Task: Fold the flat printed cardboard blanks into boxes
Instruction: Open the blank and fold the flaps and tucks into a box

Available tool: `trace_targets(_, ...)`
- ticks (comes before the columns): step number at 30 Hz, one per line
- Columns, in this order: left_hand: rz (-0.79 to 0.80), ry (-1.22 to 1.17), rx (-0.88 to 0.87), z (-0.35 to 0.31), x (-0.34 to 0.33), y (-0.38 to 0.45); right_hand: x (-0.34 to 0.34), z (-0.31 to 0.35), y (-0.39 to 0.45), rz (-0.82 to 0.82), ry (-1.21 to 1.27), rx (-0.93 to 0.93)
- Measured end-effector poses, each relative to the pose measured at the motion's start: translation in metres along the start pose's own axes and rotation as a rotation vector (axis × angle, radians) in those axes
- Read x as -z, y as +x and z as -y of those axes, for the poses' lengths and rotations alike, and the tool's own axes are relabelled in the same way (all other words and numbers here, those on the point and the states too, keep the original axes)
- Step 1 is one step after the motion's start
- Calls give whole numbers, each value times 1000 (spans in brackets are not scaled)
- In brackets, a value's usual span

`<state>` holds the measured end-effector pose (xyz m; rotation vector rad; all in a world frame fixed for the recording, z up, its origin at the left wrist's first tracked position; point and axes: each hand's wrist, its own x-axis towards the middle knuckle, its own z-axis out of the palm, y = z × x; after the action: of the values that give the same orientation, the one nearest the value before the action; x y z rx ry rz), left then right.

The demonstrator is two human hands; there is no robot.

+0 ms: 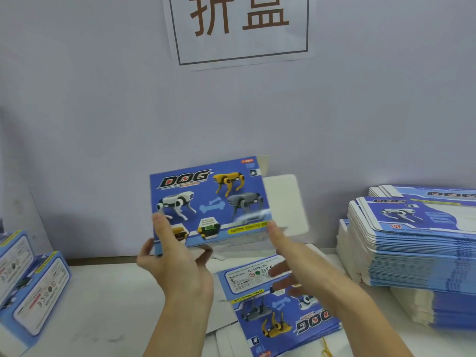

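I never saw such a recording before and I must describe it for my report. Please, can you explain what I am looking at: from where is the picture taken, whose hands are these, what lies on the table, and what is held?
There is no machine here. A camera worn on a person's head looks forward and down, so the two bare arms belong to the wearer.

The left hand grips the bottom corner of a blue printed cardboard box blank showing toy robot dogs and the word DOG, held up in the air. The right hand touches its lower right edge; it is blurred, so the grip is unclear.

On the white table lie more flat blue blanks under the arms, a tall stack of flat blanks on the right, and folded blue boxes on the left. A paper sign hangs on the wall.
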<state>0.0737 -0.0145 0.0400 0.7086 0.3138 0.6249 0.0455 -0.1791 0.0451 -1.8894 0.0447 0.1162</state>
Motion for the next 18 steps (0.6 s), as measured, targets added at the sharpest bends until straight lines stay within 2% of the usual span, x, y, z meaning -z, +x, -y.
trace_targets(2,84,66,115,7,-3,-6,-9,-1,3,87,289,7)
trace_targets(3,147,132,152,10,-4,-9,-10,-1,6,55,466,59)
trace_targets(5,297,271,214,14,-4,-14,-2,-2,14,-102,748,215)
trace_targets(7,459,367,304,14,0,-14,13,-4,16,-235,866,380)
trace_targets(9,553,457,327,13,4,-12,24,-9,16,-288,813,448)
trace_targets(12,510,567,71,9,10,-2,34,-18,19,-266,557,489)
trace_targets(15,606,548,-121,3,14,4,31,-25,18,-85,240,505)
trace_targets(18,729,386,-69,3,14,2,20,-26,18,197,214,513)
